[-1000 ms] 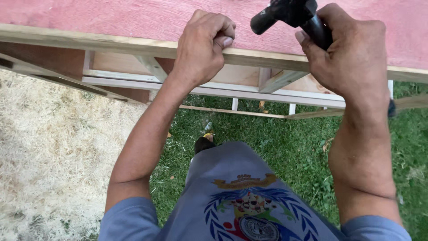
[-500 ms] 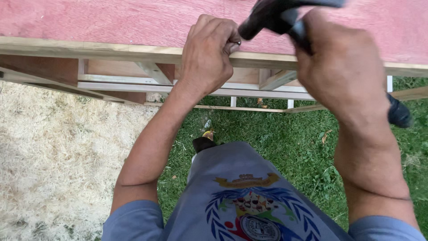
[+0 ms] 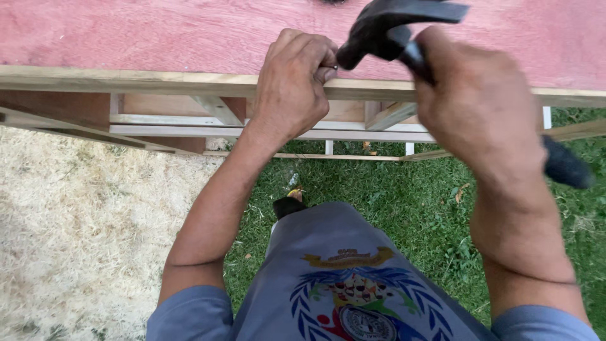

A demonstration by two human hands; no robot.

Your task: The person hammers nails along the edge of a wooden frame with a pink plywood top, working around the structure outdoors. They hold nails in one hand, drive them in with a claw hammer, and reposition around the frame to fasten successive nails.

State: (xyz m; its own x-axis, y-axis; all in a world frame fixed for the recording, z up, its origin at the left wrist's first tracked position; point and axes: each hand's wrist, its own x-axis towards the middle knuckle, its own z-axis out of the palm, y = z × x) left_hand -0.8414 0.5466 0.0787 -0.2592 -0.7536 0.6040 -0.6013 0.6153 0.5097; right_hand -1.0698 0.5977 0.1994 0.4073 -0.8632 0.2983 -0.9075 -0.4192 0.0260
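While the left hand (image 3: 293, 85) pinches a small nail (image 3: 329, 65) at the wooden edge (image 3: 158, 82) of the red board (image 3: 158, 35), the right hand (image 3: 476, 107) grips the hammer (image 3: 385, 31), its head touching the nail; next hit should be gentle, missing the fingers

Both forearms reach forward. The left hand (image 3: 291, 82) is curled with fingertips pinched together; the right hand (image 3: 476, 104) is clenched in a fist.

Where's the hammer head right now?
In the head view, top centre-right: the hammer head, held by the right hand, sits against the left hand fingertips above the wooden rail.
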